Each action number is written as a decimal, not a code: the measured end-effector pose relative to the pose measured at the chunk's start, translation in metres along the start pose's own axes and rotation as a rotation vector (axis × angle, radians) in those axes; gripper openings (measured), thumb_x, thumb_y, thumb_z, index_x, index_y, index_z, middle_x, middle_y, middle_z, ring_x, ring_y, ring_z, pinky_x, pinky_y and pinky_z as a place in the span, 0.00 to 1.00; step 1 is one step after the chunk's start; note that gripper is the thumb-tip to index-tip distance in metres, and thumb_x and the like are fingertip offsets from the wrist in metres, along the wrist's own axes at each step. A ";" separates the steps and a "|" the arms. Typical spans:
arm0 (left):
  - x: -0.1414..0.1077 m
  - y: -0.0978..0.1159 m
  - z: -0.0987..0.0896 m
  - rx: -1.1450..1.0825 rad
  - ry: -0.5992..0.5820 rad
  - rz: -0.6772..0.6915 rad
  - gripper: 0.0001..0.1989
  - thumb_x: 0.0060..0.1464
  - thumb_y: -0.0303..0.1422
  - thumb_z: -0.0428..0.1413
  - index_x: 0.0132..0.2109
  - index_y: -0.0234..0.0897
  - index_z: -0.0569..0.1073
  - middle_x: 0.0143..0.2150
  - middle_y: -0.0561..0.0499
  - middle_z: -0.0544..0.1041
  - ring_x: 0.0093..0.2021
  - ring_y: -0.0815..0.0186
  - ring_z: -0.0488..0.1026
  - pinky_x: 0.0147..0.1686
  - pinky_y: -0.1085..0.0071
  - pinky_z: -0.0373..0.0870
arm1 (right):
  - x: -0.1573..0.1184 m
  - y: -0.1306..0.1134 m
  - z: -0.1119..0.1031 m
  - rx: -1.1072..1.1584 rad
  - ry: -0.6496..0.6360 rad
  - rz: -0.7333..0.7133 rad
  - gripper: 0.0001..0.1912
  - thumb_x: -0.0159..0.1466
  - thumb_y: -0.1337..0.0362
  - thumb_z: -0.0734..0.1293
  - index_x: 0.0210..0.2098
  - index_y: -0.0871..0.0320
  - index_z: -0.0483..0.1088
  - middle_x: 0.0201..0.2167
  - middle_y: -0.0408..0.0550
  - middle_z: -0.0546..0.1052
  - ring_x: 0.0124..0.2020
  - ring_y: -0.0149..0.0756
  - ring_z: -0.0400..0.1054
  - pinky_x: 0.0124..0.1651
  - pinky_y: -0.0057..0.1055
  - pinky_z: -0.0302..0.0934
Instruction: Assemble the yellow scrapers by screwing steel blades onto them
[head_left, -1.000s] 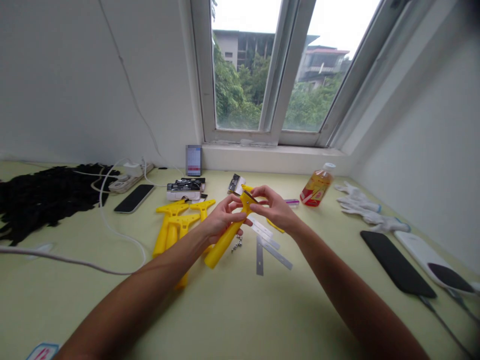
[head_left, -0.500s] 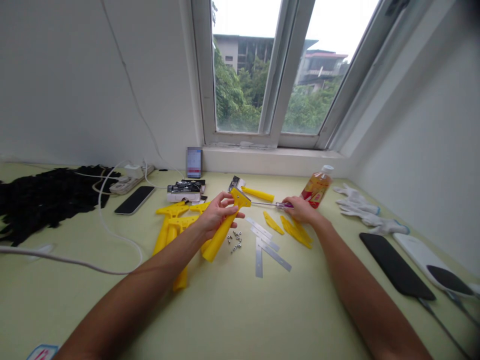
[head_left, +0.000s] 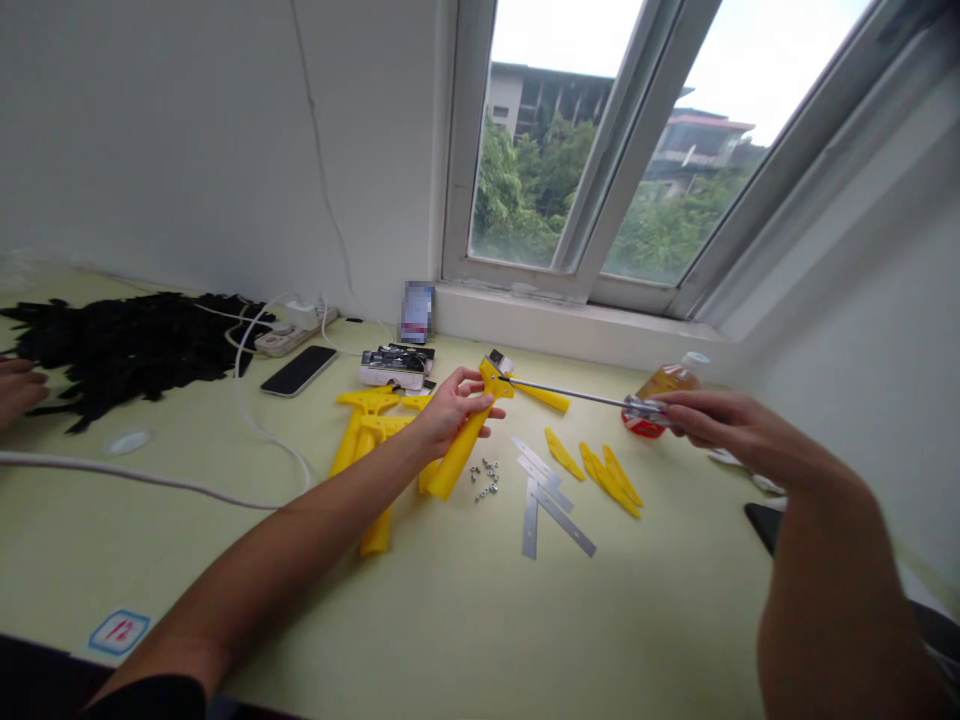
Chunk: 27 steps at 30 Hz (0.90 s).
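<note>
The likeliest slip is at the tip of the long steel-shafted screwdriver (head_left: 570,392). It sits against the head of the bright yellow plastic scraper (head_left: 463,450), just beside our left hand (head_left: 450,410), so a skid under pressure could jab our left fingers (head_left: 474,380). The risk looks greater because our right hand (head_left: 739,425) holds the shaft far from its tip, which gives us less control, and that hand is blurred. A careless knock could also scatter the small steel nuts (head_left: 486,478) lying just beside the scraper's lower end.

Our left fingers are close together, clamped around the scraper's handle. We cannot tell whether its lower end touches the pale green table (head_left: 225,570). Our right fingers (head_left: 694,412) curl together around the screwdriver's grip, though blur hides the detail.
</note>
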<state>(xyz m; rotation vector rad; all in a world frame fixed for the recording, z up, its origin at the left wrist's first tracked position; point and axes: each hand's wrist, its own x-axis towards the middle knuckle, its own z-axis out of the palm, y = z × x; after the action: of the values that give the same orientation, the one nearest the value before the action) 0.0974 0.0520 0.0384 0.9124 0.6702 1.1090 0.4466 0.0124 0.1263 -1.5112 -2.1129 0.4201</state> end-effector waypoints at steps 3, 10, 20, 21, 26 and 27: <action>0.000 0.001 -0.001 -0.002 0.000 0.000 0.21 0.43 0.28 0.67 0.41 0.39 0.64 0.47 0.48 0.69 0.33 0.61 0.79 0.20 0.74 0.71 | 0.001 -0.001 0.001 0.006 -0.112 0.018 0.27 0.61 0.38 0.62 0.46 0.49 0.79 0.34 0.50 0.80 0.26 0.41 0.71 0.25 0.36 0.66; 0.002 -0.002 -0.002 0.008 -0.008 0.013 0.23 0.42 0.31 0.68 0.41 0.40 0.64 0.47 0.49 0.69 0.33 0.61 0.79 0.19 0.74 0.71 | 0.006 -0.004 0.004 0.003 -0.112 -0.004 0.27 0.61 0.40 0.63 0.46 0.52 0.79 0.36 0.51 0.80 0.30 0.40 0.72 0.30 0.35 0.67; 0.001 -0.001 -0.002 -0.006 -0.029 -0.001 0.22 0.42 0.30 0.68 0.41 0.40 0.65 0.47 0.50 0.69 0.34 0.61 0.79 0.19 0.75 0.70 | 0.008 -0.008 0.008 -0.017 -0.108 -0.026 0.28 0.62 0.41 0.62 0.46 0.54 0.79 0.35 0.52 0.80 0.29 0.38 0.71 0.29 0.32 0.66; 0.001 -0.001 -0.002 -0.007 -0.031 -0.001 0.22 0.42 0.30 0.68 0.41 0.40 0.65 0.47 0.50 0.69 0.34 0.61 0.79 0.19 0.75 0.70 | 0.007 -0.009 0.007 -0.022 -0.106 -0.032 0.28 0.62 0.41 0.62 0.46 0.54 0.79 0.35 0.52 0.80 0.29 0.38 0.71 0.29 0.32 0.66; -0.001 0.000 -0.001 -0.026 -0.042 -0.004 0.22 0.42 0.28 0.68 0.41 0.40 0.65 0.46 0.50 0.69 0.34 0.61 0.79 0.19 0.76 0.69 | 0.005 -0.011 0.003 -0.022 -0.119 -0.016 0.27 0.62 0.41 0.63 0.47 0.53 0.78 0.40 0.51 0.81 0.31 0.39 0.73 0.31 0.32 0.67; -0.001 0.001 0.000 -0.028 -0.045 -0.004 0.22 0.42 0.28 0.68 0.41 0.39 0.65 0.46 0.50 0.69 0.34 0.61 0.78 0.19 0.76 0.69 | 0.004 -0.011 0.002 -0.025 -0.122 -0.009 0.27 0.61 0.41 0.63 0.47 0.53 0.78 0.40 0.50 0.81 0.32 0.40 0.73 0.31 0.33 0.67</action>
<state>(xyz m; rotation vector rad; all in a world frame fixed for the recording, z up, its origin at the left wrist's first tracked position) 0.0966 0.0515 0.0389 0.9093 0.6182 1.0892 0.4361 0.0129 0.1315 -1.5249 -2.2249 0.4964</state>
